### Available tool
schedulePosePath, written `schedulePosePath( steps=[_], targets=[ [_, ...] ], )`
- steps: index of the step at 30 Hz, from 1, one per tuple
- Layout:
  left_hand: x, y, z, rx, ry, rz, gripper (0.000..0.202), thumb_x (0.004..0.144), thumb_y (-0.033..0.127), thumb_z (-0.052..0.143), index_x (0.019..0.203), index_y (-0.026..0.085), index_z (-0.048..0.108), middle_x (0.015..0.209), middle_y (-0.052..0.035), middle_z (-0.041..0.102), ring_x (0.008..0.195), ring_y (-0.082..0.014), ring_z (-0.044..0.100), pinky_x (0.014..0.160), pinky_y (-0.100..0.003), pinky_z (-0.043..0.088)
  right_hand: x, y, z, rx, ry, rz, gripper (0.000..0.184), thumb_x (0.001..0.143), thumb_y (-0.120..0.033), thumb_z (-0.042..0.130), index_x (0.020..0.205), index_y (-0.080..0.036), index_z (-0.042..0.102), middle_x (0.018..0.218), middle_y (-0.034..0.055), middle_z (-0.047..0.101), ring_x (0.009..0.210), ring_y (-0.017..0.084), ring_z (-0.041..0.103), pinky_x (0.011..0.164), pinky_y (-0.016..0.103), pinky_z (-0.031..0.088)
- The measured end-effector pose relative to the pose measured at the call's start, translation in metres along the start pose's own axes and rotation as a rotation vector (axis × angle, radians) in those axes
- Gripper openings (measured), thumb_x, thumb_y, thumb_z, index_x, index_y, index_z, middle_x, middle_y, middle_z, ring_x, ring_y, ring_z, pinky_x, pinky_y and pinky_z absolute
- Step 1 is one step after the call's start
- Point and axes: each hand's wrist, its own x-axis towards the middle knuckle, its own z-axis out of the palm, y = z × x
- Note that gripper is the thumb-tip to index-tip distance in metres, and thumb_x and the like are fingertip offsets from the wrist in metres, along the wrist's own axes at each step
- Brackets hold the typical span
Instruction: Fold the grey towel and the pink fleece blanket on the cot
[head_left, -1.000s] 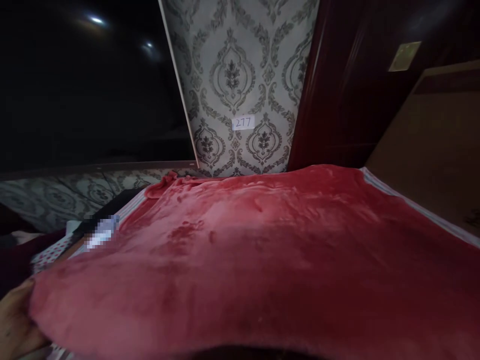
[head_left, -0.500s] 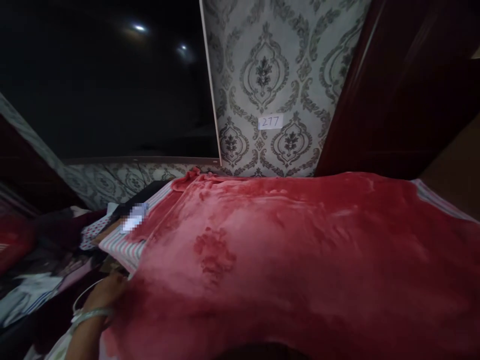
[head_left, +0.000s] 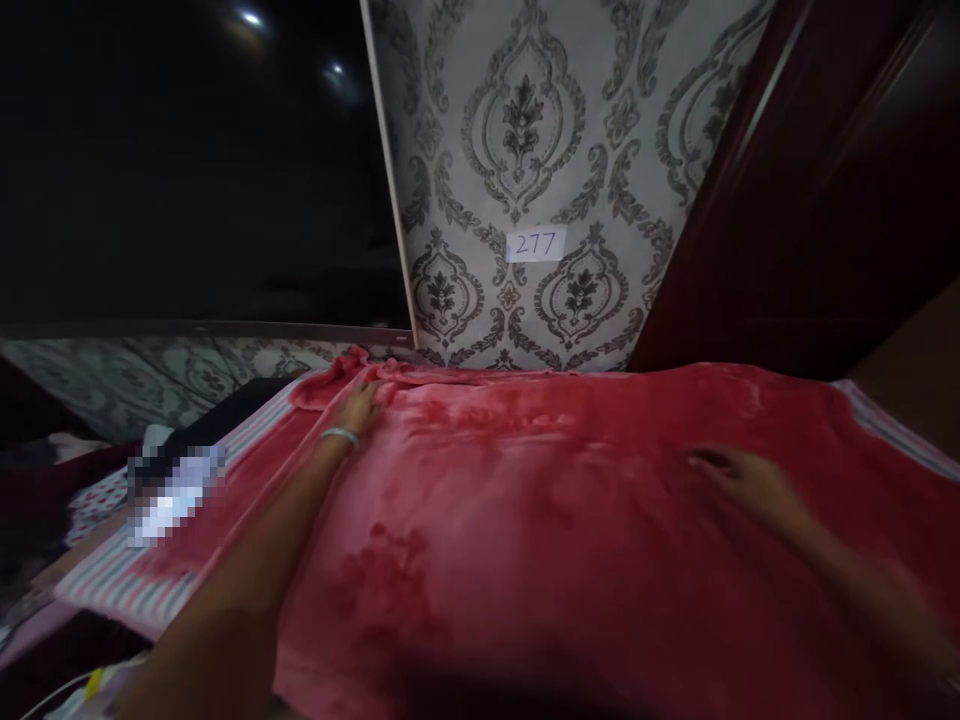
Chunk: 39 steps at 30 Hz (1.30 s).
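Observation:
A plush red blanket [head_left: 540, 520] lies spread over a bed. My left hand [head_left: 358, 405], with a bangle on the wrist, reaches far out and rests flat on the blanket near its far left corner, fingers stretched. My right hand [head_left: 739, 478] lies palm down on the blanket at the right, fingers spread and a little blurred. Neither hand holds anything.
A striped sheet [head_left: 112, 580] shows under the blanket's left edge, with a blurred-out patch [head_left: 174, 492] above it. Patterned wallpaper with a paper label "277" [head_left: 535, 244] stands behind the bed. A dark wooden panel [head_left: 817, 200] rises at the right, and a dark window area fills the upper left.
My left hand has moved from the blanket's near left edge to its far left corner. My right hand has come into view on the blanket's right side.

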Motion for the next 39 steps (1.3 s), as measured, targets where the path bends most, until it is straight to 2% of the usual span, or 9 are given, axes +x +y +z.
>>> schedulePosePath(
  steps=[4, 7, 10, 16, 20, 23, 30, 35, 39],
  targets=[
    [0.056, 0.013, 0.031, -0.050, -0.016, -0.020, 0.057, 0.085, 0.012, 0.052, 0.142, 0.022, 0.058, 0.136, -0.0165, 0.060, 0.112, -0.0273, 0.066, 0.097, -0.039, 0.053, 0.087, -0.018, 0.043, 0.081, -0.024, 0.008, 0.021, 0.081, -0.021, 0.055, 0.089, -0.023, 0.075, 0.100, 0.0101, 0.077, 0.092, 0.027, 0.073, 0.085, 0.039, 0.060],
    [0.089, 0.010, 0.047, -0.305, 0.014, -0.197, 0.039, 0.080, 0.015, 0.057, 0.115, 0.018, 0.072, 0.115, -0.0161, 0.072, 0.111, -0.0318, 0.068, 0.100, -0.044, 0.051, 0.134, -0.026, 0.072, 0.025, -0.026, -0.045, 0.026, 0.082, -0.017, 0.055, 0.097, -0.019, 0.076, 0.104, 0.0105, 0.077, 0.095, 0.025, 0.072, 0.089, 0.039, 0.058],
    [0.117, 0.003, 0.057, -0.503, 0.083, -0.300, 0.019, 0.075, 0.017, 0.058, 0.090, 0.015, 0.071, 0.086, -0.0147, 0.074, 0.106, -0.0336, 0.070, 0.095, -0.044, 0.054, 0.173, -0.035, 0.099, -0.010, -0.062, -0.106, 0.031, 0.085, -0.015, 0.053, 0.104, -0.019, 0.077, 0.109, 0.0095, 0.076, 0.100, 0.024, 0.070, 0.093, 0.037, 0.056],
    [0.153, 0.003, 0.071, -0.834, 0.207, -0.375, 0.024, 0.080, 0.021, 0.047, 0.096, 0.013, 0.063, 0.067, -0.0092, 0.068, 0.069, -0.0259, 0.073, 0.065, -0.038, 0.061, 0.221, -0.072, 0.148, -0.115, -0.352, -0.257, 0.040, 0.087, -0.017, 0.056, 0.123, -0.017, 0.074, 0.122, 0.0092, 0.073, 0.107, 0.023, 0.068, 0.095, 0.030, 0.051],
    [0.153, 0.004, 0.084, -1.026, 0.344, -0.434, 0.019, 0.078, 0.023, 0.052, 0.094, 0.017, 0.060, 0.068, -0.0054, 0.067, 0.061, -0.0225, 0.071, 0.061, -0.036, 0.062, 0.226, -0.090, 0.163, -0.159, -0.736, -0.358, 0.038, 0.083, -0.016, 0.057, 0.117, -0.017, 0.075, 0.108, 0.0054, 0.076, 0.091, 0.020, 0.069, 0.079, 0.024, 0.051],
    [0.146, 0.002, 0.093, -1.122, 0.427, -0.487, 0.014, 0.076, 0.021, 0.053, 0.089, 0.019, 0.056, 0.068, -0.0028, 0.066, 0.062, -0.0219, 0.070, 0.060, -0.036, 0.062, 0.229, -0.096, 0.161, -0.194, -0.858, -0.388, 0.029, 0.080, -0.019, 0.060, 0.103, -0.017, 0.077, 0.089, 0.0019, 0.076, 0.077, 0.018, 0.066, 0.067, 0.023, 0.047],
    [0.146, -0.001, 0.097, -1.140, 0.447, -0.523, 0.019, 0.082, 0.017, 0.046, 0.100, 0.019, 0.053, 0.076, -0.0024, 0.066, 0.063, -0.0178, 0.069, 0.060, -0.032, 0.061, 0.228, -0.114, 0.142, -0.330, -0.773, -0.503, 0.020, 0.083, -0.024, 0.065, 0.100, -0.019, 0.075, 0.094, 0.0037, 0.074, 0.083, 0.019, 0.065, 0.069, 0.024, 0.044],
    [0.138, -0.004, 0.110, -1.102, 0.350, -0.546, 0.031, 0.086, 0.017, 0.045, 0.115, 0.017, 0.053, 0.083, -0.0058, 0.068, 0.070, -0.0180, 0.072, 0.065, -0.032, 0.063, 0.156, -0.112, 0.119, -0.445, -0.435, -0.522, 0.016, 0.092, -0.022, 0.058, 0.104, -0.017, 0.068, 0.111, 0.0136, 0.070, 0.097, 0.023, 0.064, 0.075, 0.026, 0.042],
    [0.137, -0.005, 0.117, -1.085, 0.378, -0.515, 0.029, 0.083, 0.016, 0.048, 0.110, 0.015, 0.057, 0.083, -0.0067, 0.069, 0.073, -0.0210, 0.073, 0.070, -0.038, 0.065, 0.115, -0.100, 0.107, -0.346, -0.543, -0.467, 0.021, 0.098, -0.035, 0.054, 0.090, -0.021, 0.068, 0.094, 0.0086, 0.072, 0.085, 0.022, 0.066, 0.071, 0.028, 0.043]
  ],
)
